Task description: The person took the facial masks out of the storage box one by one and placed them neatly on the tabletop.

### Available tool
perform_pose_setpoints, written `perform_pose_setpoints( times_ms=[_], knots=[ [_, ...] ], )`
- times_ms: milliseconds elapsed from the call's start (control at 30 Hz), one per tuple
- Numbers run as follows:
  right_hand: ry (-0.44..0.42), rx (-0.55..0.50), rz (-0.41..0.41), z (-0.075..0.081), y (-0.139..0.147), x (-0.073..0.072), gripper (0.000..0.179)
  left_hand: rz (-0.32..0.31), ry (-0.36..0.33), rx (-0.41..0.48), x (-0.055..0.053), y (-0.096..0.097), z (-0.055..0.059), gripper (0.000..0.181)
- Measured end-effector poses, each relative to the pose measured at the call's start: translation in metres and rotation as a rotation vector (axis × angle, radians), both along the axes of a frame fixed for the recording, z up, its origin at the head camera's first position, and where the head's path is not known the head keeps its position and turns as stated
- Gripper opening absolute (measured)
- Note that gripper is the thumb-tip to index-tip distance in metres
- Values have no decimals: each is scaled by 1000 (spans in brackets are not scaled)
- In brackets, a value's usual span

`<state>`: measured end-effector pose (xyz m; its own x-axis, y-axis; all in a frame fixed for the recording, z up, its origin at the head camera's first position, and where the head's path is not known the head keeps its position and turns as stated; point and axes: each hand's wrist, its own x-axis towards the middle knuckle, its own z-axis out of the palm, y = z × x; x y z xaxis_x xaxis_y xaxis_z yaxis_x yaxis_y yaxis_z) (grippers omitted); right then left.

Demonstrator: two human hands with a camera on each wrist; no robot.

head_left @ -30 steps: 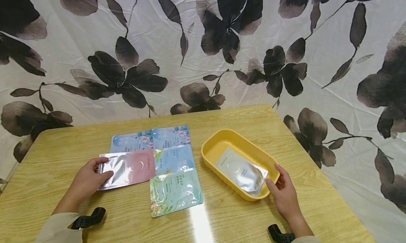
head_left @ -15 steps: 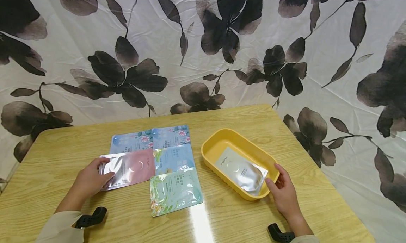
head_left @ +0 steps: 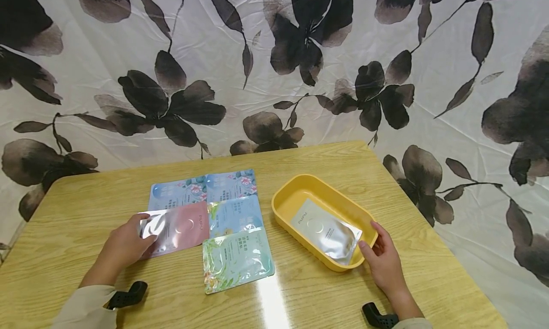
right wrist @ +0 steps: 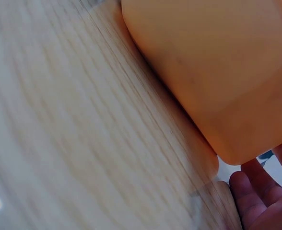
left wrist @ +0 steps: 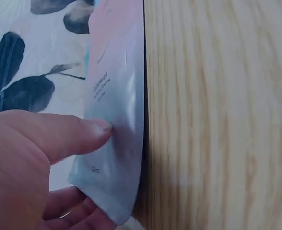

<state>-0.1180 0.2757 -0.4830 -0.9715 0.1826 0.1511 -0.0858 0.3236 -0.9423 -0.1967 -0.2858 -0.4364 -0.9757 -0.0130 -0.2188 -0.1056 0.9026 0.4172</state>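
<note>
My left hand (head_left: 126, 243) pinches the left end of a pink and silver face mask packet (head_left: 184, 228). In the left wrist view the thumb (left wrist: 95, 134) presses on the packet's face, and the other fingers (left wrist: 66, 206) pass behind it. The packet's right edge meets a light blue packet (head_left: 236, 216), and its top overlaps a blue floral packet (head_left: 176, 193). My right hand (head_left: 383, 260) grips the right end of a yellow plastic tray (head_left: 296, 186). A silver-white mask packet (head_left: 326, 231) lies inside that tray.
A second blue floral packet (head_left: 231, 185) lies at the back of the group, and a green packet (head_left: 238, 260) at the front. All rest on a wooden table (head_left: 309, 300). Behind the table hangs a floral cloth (head_left: 240, 100).
My left hand has slid slightly to the right, covering more of the pink packet's left end. My right hand and the tray have stayed in place.
</note>
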Motion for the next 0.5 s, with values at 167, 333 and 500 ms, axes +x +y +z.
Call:
perform_pose_setpoints(
  times_ms=[167, 333, 500],
  knots=[
    [-2, 4, 4, 0, 1, 1, 62, 18, -8, -46, 1, 2, 5, 69],
    [-6, 8, 1, 0, 2, 1, 62, 51, 57, -70, 1, 19, 19, 66],
    [-12, 2, 2, -1, 2, 1, 63, -36, 143, 12, 1, 55, 39, 66]
  ],
)
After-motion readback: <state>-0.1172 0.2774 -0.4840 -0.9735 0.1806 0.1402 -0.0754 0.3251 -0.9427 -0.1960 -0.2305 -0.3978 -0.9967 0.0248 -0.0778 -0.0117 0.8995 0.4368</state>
